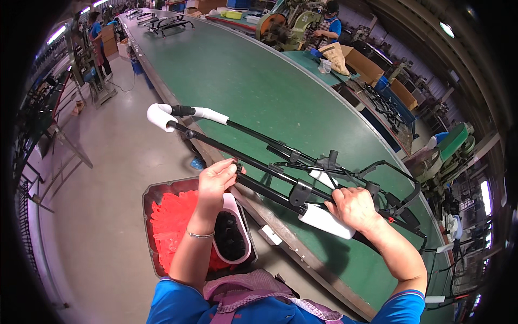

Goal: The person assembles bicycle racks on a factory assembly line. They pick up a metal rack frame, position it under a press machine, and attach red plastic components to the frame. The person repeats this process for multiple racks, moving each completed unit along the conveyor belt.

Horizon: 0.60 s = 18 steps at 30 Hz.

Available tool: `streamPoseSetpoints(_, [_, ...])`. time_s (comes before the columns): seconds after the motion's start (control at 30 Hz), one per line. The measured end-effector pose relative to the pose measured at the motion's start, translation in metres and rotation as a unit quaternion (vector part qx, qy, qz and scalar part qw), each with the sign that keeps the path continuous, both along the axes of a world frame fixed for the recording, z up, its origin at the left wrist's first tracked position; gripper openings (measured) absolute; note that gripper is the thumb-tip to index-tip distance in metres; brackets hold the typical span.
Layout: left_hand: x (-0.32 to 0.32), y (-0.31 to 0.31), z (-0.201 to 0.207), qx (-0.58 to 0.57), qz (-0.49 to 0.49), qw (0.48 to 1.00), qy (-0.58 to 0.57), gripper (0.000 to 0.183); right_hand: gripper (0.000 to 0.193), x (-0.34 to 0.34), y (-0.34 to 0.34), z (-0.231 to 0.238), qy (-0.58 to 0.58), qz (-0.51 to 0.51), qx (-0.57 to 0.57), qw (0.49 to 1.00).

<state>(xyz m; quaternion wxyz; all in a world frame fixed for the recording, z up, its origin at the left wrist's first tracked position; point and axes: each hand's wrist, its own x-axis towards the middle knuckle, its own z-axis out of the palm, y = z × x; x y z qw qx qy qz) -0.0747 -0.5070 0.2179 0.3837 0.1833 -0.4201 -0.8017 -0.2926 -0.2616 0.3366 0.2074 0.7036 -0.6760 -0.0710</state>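
Observation:
A folded black tubular frame lies slantwise across the green table, its white-wrapped curved handle toward the far left. My left hand is closed in a pinch on a small black part, at the open end of the frame's nearest tube. The fingers partly cover that part, so its shape is unclear. My right hand is closed round the frame farther right, beside a white sleeve on the near tube. Black joint brackets link the tubes between my hands.
Below my left forearm stands a black tub of red strips, with a pale pink container of small black parts inside. More frames lie at the table's far end. Machines and a person are beyond the table; another person stands far left.

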Motion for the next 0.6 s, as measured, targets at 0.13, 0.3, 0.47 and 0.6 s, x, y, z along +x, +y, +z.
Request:
streamPoseSetpoints(0.13, [0.006, 0.011, 0.007, 0.017, 0.015, 0.999, -0.032, 0.025, 0.033, -0.004, 0.01, 0.002, -0.005, 0.011, -0.004, 1.0])
streamPoseSetpoints(0.3, [0.011, 0.032, 0.005, 0.038, 0.042, 0.994, -0.089, 0.023, 0.033, -0.009, 0.027, 0.007, -0.009, 0.026, -0.007, 1.0])
streamPoseSetpoints(0.47, [0.019, 0.048, 0.012, 0.013, 0.022, 0.996, -0.087, 0.023, 0.031, -0.015, 0.042, 0.015, -0.032, 0.025, -0.01, 0.999])
streamPoseSetpoints(0.6, [0.017, 0.069, 0.025, -0.001, 0.046, 0.993, -0.108, 0.023, 0.03, -0.018, 0.053, 0.023, -0.061, 0.016, -0.016, 0.998])
